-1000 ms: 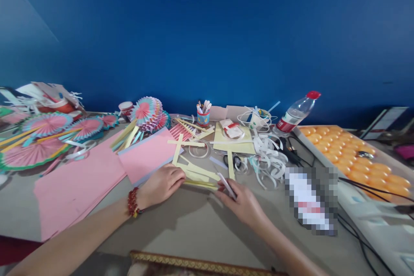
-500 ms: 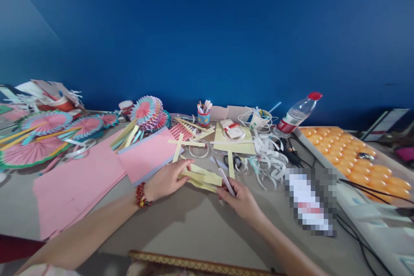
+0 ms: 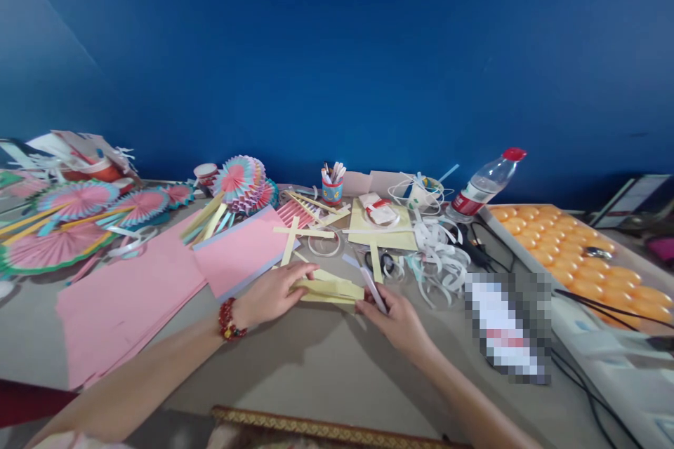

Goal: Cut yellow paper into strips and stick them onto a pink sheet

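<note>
My left hand (image 3: 274, 292), with a red bead bracelet at the wrist, grips the left end of folded pale-yellow paper (image 3: 329, 289) between thumb and fingers. A slim white utility knife (image 3: 373, 287) is closed in my right hand (image 3: 396, 317), pointing up and away to the left. The right thumb and fingertips also meet the paper's right end. Just beyond the hands lie crossed yellow paper strips (image 3: 291, 240), a roll of clear tape (image 3: 324, 242) and dark-handled scissors (image 3: 387, 264), partly covered by another yellow strip (image 3: 375, 261).
Pink paper sheets (image 3: 131, 287) and folded paper fans (image 3: 78, 235) spread over the left. A pen cup (image 3: 332, 191) stands at the back. Curled white strips (image 3: 437, 259), a plastic bottle (image 3: 481, 186), cables and a tray of orange domes (image 3: 569, 252) occupy the right.
The knife has turned slightly, and its blade no longer shows. The yellow paper looks flatter and more closely stacked between my hands. Both hands have barely moved.
</note>
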Demonstrator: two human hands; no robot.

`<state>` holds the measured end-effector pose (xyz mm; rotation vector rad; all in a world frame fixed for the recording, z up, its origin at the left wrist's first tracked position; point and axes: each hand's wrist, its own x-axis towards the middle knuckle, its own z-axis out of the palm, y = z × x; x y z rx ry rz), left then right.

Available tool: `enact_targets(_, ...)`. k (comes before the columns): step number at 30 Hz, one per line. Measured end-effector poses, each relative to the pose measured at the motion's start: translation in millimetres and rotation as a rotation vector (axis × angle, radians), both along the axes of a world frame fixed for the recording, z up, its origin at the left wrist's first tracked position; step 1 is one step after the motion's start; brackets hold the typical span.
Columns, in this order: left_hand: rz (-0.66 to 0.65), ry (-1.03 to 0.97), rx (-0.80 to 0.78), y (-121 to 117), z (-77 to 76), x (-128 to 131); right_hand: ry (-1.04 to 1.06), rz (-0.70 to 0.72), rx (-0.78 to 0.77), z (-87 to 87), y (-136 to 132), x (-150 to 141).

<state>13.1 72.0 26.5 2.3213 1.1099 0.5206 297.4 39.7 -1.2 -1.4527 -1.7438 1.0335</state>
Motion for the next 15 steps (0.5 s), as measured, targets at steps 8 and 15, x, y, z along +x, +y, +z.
enact_targets(8, 0.001, -0.004, 0.15, -3, -3.2, 0, 0.011, -0.073, -0.023, -4.4, 3, 1)
enact_targets(15, -0.055, 0.105, 0.647, -17, 7.4, 12, 0.3, -0.104, -0.31, -1.9, 3, -2)
